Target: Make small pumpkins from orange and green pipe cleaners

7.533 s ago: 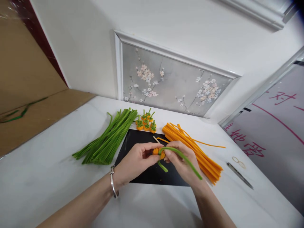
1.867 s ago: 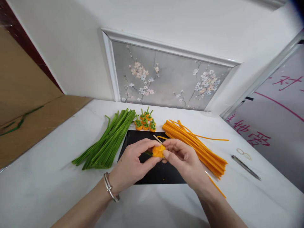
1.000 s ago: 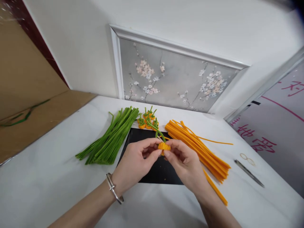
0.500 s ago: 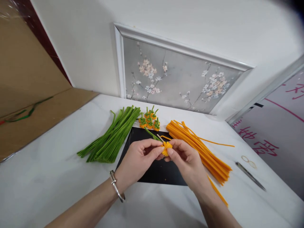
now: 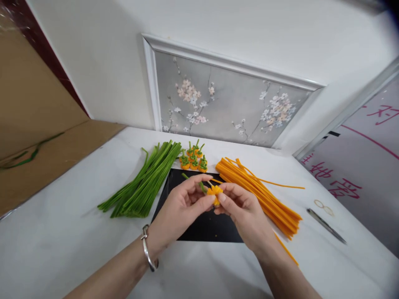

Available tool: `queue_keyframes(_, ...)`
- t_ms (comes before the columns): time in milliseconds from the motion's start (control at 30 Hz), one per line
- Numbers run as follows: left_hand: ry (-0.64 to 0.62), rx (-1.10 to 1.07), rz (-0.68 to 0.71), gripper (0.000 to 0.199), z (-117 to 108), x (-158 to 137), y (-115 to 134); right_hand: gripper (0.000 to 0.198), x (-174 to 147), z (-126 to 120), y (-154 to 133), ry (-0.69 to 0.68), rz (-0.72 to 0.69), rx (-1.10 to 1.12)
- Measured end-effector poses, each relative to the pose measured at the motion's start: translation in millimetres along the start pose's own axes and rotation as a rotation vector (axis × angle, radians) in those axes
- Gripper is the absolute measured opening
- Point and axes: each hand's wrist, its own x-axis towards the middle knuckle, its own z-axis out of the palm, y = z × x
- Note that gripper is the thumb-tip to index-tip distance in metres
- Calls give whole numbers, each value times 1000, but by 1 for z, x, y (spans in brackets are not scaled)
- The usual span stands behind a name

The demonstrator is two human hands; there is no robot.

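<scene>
Between my two hands is a small orange pipe-cleaner pumpkin (image 5: 215,191), held above a black mat (image 5: 212,226). My left hand (image 5: 185,202) pinches it from the left with the thumb, its index finger lifted over the top. From the right, the thumb and fingers of my right hand (image 5: 241,209) press on it. A green pipe cleaner (image 5: 202,187) and a thin pale stick (image 5: 211,183) show just behind it; whether they are joined to it I cannot tell. Behind the mat stand several finished orange pumpkins with green tops (image 5: 193,157).
A bundle of green pipe cleaners (image 5: 145,180) lies on the left, and a bundle of orange pipe cleaners (image 5: 258,195) on the right. Farther right are tweezers (image 5: 326,226) and two thin rings (image 5: 323,207). A wall with a framed floral panel (image 5: 230,99) borders the white table (image 5: 77,245).
My left index finger has lifted off the orange pumpkin, and the pumpkin has turned slightly between my fingers. The whole view has shifted a little.
</scene>
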Motion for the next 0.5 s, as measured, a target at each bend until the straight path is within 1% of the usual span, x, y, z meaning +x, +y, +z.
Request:
queue_keyframes(67,-2,144,74,30,-1,0,0,24,0,1,-2,27,-43,-109)
queue_keyframes(133,23,241,129,22,-2,-1,-3,25,0,2,-3,49,-70,-178)
queue_keyframes(300,88,309,227,10,2,-4,-9,23,-3,7,-1,153,-157,-255)
queue_keyframes(400,124,286,214,9,5,-4,-10,20,-4,9,2,199,-211,-299)
queue_keyframes(500,123,200,151,13,5,-1,-9,18,-3,6,6,194,-237,-347)
